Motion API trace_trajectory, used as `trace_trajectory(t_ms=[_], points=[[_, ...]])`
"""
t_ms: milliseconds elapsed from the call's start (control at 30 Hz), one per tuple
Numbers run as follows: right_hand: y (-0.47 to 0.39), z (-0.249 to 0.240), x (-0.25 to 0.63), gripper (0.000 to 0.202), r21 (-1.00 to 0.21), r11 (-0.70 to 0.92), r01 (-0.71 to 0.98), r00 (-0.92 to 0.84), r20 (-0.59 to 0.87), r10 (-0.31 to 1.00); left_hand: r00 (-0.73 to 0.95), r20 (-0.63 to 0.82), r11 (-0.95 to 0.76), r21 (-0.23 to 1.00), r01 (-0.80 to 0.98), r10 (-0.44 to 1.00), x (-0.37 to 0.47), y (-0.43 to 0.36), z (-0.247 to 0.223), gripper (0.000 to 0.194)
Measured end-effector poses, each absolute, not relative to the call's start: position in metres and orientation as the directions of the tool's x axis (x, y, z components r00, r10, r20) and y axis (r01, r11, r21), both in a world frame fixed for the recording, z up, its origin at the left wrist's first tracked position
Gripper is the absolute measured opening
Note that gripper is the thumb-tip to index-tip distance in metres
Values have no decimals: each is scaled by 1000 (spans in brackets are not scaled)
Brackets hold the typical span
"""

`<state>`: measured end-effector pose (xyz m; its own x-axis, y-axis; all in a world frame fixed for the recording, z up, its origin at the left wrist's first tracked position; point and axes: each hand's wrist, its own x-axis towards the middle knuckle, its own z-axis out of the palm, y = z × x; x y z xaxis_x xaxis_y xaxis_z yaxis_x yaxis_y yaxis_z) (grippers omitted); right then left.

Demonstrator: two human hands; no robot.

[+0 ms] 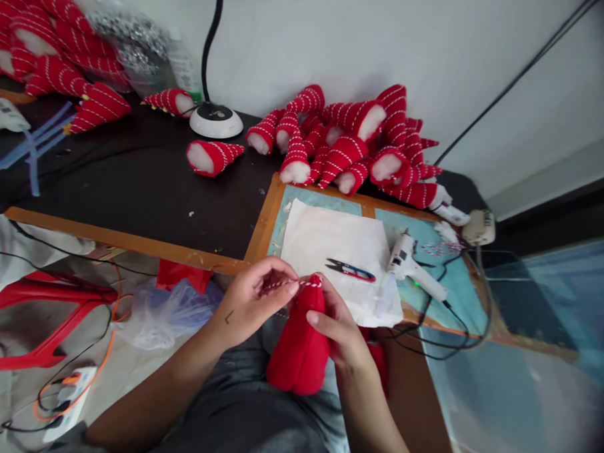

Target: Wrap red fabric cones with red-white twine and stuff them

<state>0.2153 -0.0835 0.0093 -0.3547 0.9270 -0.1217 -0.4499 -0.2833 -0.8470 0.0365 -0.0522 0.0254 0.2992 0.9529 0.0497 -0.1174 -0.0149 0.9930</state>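
My right hand is closed around the upper part of a red stuffed cloth piece, its rounded end hanging down over my lap. A red-and-white twisted cord runs across the narrow top of that piece. My left hand pinches the cord between thumb and fingers, just left of the top; part of the cord lies hidden inside this hand. Beyond my hands, thread snips rest on a white cloth. To their right lies a white glue gun with a small green light.
Red striped stuffed cones are heaped at the back of the table, with another pile at far left. A lamp base stands between them. Cables hang by the right edge. A red stool and power strip are lower left.
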Motion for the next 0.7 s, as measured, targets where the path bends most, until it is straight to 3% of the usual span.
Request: trace_trajectory(t_ms=[400, 700], points=[[-85, 5, 214, 40, -888, -228, -398, -346, -85, 934, 276, 52, -28, 995, -91, 960, 45, -45, 21, 35], [-81, 1, 219, 21, -959, -102, -266, -262, -30, 965, 276, 54, -20, 992, -122, 960, 42, -49, 17, 37]])
